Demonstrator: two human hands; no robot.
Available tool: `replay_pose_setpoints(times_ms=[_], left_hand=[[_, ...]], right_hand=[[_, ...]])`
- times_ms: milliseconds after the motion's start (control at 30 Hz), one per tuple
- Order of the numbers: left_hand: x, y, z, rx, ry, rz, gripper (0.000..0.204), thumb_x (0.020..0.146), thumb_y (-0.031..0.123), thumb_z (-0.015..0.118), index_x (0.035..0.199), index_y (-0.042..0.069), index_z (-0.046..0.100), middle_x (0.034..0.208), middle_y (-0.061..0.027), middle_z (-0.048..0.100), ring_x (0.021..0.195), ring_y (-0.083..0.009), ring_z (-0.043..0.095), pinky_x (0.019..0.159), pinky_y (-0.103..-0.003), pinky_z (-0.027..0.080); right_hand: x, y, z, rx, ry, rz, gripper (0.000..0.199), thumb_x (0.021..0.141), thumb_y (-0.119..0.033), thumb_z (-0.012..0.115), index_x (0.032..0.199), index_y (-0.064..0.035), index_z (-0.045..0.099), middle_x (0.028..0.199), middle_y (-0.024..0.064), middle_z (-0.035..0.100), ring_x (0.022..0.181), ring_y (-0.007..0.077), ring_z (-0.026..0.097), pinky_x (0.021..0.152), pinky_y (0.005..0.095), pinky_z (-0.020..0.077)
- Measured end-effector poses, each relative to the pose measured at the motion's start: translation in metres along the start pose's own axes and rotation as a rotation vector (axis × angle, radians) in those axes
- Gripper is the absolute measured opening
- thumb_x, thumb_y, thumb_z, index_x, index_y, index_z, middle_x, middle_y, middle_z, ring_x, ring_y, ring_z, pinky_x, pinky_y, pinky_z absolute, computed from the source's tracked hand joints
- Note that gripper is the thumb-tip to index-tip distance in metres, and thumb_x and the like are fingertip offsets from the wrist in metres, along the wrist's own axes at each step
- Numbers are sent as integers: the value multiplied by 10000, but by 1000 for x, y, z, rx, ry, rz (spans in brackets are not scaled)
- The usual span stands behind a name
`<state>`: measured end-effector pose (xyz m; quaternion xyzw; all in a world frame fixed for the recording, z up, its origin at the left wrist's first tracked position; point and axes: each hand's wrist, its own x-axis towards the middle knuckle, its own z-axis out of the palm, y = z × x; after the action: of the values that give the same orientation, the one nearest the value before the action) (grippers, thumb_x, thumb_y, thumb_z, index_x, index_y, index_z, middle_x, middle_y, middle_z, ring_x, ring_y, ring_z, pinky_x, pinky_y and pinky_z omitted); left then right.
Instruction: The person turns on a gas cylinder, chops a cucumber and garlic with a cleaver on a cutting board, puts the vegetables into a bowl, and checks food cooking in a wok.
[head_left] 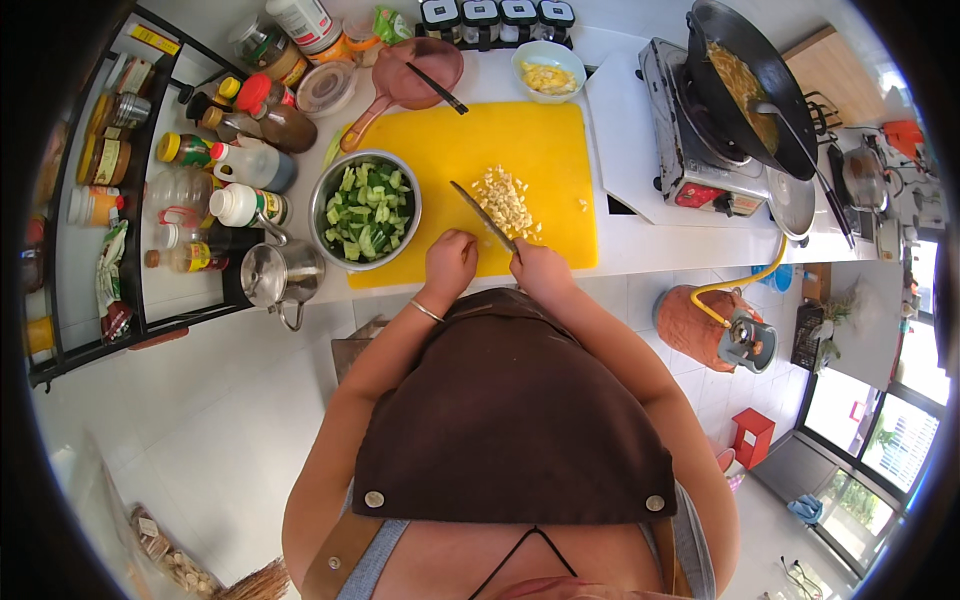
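Observation:
My right hand (540, 270) grips the handle of a kitchen knife (482, 214) at the near side of a yellow cutting board (440, 140). The blade points away and to the left, beside a heap of chopped pale bits, which look like garlic (503, 203). My left hand (452, 262) is curled closed at the board's near edge, left of the knife, with nothing showing in it. Left of that hand stands a steel bowl (318, 215) full of chopped green vegetable pieces (368, 212).
A pinkish pan (418, 75) with dark chopsticks (438, 88) lies beyond the bowl. A pale bowl of yellow food (549, 72) stands at the back. Rightward, a wok (725, 30) with a ladle sits on a gas stove (672, 130). Bottles and a steel pot (285, 275) stand left.

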<state>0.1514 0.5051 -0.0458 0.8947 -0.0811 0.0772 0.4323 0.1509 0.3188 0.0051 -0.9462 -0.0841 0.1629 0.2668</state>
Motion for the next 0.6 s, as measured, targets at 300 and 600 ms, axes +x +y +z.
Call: replay_pose_setpoints(times_ms=[300, 600], left_hand=[[1, 7, 12, -59, -113, -6, 122, 770, 44, 635, 887, 12, 651, 866, -165, 639, 829, -352, 616, 725, -415, 509], [29, 14, 19, -181, -64, -4, 254, 770, 13, 638, 1024, -1, 632, 1037, -181, 632, 964, -354, 610, 844, -385, 510]], right_hand=[[17, 16, -13, -14, 93, 111, 213, 879, -209, 494, 933, -23, 580, 753, 260, 640, 715, 433, 637, 674, 524, 515], [12, 24, -17, 18, 136, 158, 209, 878, -201, 494, 934, -19, 580, 761, 250, 645, 736, 422, 641, 691, 515, 514]])
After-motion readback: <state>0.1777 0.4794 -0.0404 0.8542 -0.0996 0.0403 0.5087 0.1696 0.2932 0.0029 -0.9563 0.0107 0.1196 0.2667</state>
